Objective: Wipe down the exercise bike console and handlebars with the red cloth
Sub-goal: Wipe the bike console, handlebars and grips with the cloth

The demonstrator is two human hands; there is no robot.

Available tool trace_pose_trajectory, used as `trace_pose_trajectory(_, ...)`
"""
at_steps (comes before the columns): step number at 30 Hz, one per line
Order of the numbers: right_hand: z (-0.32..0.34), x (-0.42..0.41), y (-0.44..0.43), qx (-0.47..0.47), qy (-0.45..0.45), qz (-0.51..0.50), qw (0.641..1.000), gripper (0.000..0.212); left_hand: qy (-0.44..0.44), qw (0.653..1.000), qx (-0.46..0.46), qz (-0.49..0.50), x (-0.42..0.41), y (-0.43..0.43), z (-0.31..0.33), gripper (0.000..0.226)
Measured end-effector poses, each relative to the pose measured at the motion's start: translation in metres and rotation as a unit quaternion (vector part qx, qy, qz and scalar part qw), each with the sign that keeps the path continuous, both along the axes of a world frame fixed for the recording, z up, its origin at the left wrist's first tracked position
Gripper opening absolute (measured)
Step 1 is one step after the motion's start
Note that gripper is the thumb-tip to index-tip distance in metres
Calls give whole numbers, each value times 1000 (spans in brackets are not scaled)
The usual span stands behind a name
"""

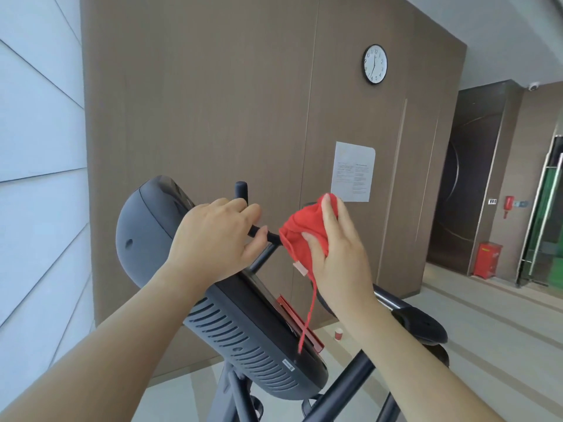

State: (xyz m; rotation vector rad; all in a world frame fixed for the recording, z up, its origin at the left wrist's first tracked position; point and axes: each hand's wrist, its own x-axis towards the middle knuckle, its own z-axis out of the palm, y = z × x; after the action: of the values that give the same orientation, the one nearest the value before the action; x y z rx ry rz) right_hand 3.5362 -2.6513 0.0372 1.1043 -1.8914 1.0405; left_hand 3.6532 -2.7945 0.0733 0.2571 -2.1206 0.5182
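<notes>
The dark grey exercise bike console (243,336) tilts across the lower middle of the head view, vented back toward me, with a red strip along its screen edge. A thin black handlebar (272,237) runs above it. My left hand (213,242) is closed around that bar. My right hand (338,257) holds the bunched red cloth (300,233) wrapped over the bar just right of my left hand. A red string hangs from the cloth down over the console. An upright black grip (241,190) sticks up behind my left hand.
A brown panelled wall stands close behind the bike, with a clock (375,64) and a paper notice (353,171). A small red cup (338,334) sits on the floor. The bike's frame tubes (344,382) run below. A dark door and red box (487,259) lie right.
</notes>
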Motion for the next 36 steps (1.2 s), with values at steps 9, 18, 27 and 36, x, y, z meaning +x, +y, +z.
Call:
trace_pose_trajectory(9,-14,-8,25,-71,1,38,997,56,-23,1000,-18,5,-1,0,-2,43)
trace_pose_trajectory(18,-17,12,8,-5,2,-65,998,60,-1,997,4,-83,5,-13,16,38)
trace_pose_trajectory(27,19,34,-23,-99,22,-150,983,53,-27,996,-3,-85,-5,-23,21,28)
trace_pose_trajectory(36,-7,36,-31,-5,61,-244,968,61,2,994,8,-106,4,-23,16,24)
